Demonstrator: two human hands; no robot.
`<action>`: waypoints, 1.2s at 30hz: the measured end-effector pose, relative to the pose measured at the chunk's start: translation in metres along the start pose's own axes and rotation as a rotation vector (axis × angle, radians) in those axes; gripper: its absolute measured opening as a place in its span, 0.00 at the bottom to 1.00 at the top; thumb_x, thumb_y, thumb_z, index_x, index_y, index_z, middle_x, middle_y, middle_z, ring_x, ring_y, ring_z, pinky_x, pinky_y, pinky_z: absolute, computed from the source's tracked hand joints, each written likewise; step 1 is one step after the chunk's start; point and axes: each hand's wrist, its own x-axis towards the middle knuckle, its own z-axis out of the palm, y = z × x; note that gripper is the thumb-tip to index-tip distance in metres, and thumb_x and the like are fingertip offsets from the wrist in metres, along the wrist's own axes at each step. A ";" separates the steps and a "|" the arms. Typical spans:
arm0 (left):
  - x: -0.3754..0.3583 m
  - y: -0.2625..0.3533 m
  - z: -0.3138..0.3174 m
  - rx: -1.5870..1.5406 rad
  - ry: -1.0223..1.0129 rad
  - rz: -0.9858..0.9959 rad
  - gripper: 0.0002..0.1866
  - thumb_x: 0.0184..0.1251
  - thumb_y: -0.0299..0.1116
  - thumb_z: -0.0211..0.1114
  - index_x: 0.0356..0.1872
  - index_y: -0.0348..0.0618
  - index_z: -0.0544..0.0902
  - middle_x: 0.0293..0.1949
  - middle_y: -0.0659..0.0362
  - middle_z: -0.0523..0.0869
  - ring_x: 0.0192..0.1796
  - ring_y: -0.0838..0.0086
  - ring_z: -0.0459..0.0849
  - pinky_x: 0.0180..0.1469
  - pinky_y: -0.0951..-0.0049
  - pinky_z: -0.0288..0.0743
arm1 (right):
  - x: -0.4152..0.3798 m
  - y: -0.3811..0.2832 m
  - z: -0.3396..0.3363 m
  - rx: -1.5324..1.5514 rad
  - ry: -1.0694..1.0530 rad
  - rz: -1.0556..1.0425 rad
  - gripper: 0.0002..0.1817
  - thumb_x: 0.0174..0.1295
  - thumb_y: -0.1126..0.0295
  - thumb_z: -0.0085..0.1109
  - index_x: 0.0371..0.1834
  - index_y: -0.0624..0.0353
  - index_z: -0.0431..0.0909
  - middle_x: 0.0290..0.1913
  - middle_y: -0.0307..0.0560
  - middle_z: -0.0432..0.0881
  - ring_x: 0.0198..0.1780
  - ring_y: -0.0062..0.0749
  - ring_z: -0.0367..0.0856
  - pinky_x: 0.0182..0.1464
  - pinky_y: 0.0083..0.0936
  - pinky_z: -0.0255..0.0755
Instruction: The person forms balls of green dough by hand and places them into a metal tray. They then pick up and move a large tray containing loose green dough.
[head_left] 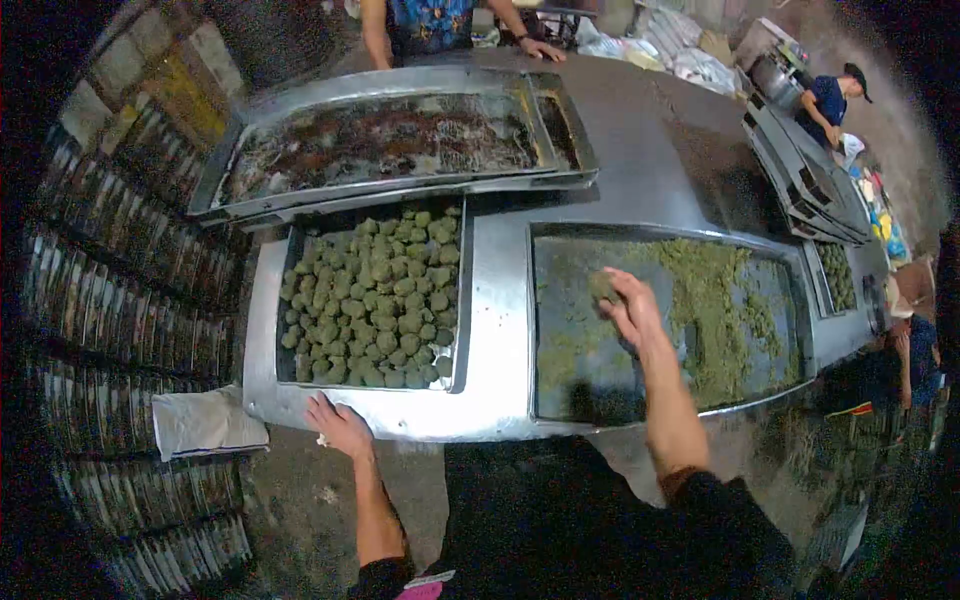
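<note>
My right hand point(636, 306) is over a shallow metal tray point(531, 350) set in the table, its fingers curled round a green-brown ball point(602, 286) of crumbly material. Loose green crumbs point(715, 320) cover much of that tray's right half, with a thinner scatter on the left. My left hand point(340, 426) lies against the front edge of the metal table point(495, 300), fingers stretched out and holding nothing. Just beyond it, a second tray point(461, 300) is heaped with many similar balls point(385, 290).
A large stained tray point(390, 140) rests across the table's back, overhanging the ball tray. Stacked trays point(805, 170) stand at right beside more balls point(836, 277). A person point(430, 25) stands across the table. Tray racks point(130, 300) and a white sack point(205, 422) are at left.
</note>
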 end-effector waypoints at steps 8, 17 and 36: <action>-0.001 0.009 -0.005 -0.022 -0.010 -0.035 0.24 0.64 0.34 0.44 0.60 0.36 0.68 0.66 0.46 0.61 0.70 0.49 0.50 0.69 0.56 0.45 | -0.016 -0.002 -0.013 0.848 0.123 0.095 0.13 0.62 0.56 0.56 0.37 0.55 0.74 0.30 0.42 0.76 0.26 0.29 0.75 0.23 0.20 0.69; -0.001 0.005 0.001 -0.008 0.012 -0.053 0.23 0.64 0.33 0.46 0.59 0.35 0.69 0.65 0.46 0.64 0.69 0.48 0.53 0.69 0.56 0.46 | -0.019 0.004 -0.038 0.364 0.020 0.020 0.16 0.62 0.52 0.55 0.28 0.52 0.67 0.23 0.38 0.70 0.22 0.22 0.67 0.19 0.19 0.59; -0.003 0.005 0.000 -0.050 0.005 -0.014 0.23 0.64 0.32 0.47 0.61 0.39 0.67 0.66 0.47 0.61 0.69 0.47 0.53 0.69 0.55 0.47 | -0.038 -0.034 0.051 0.268 0.105 0.023 0.15 0.66 0.55 0.49 0.28 0.54 0.72 0.23 0.40 0.75 0.21 0.23 0.70 0.20 0.18 0.61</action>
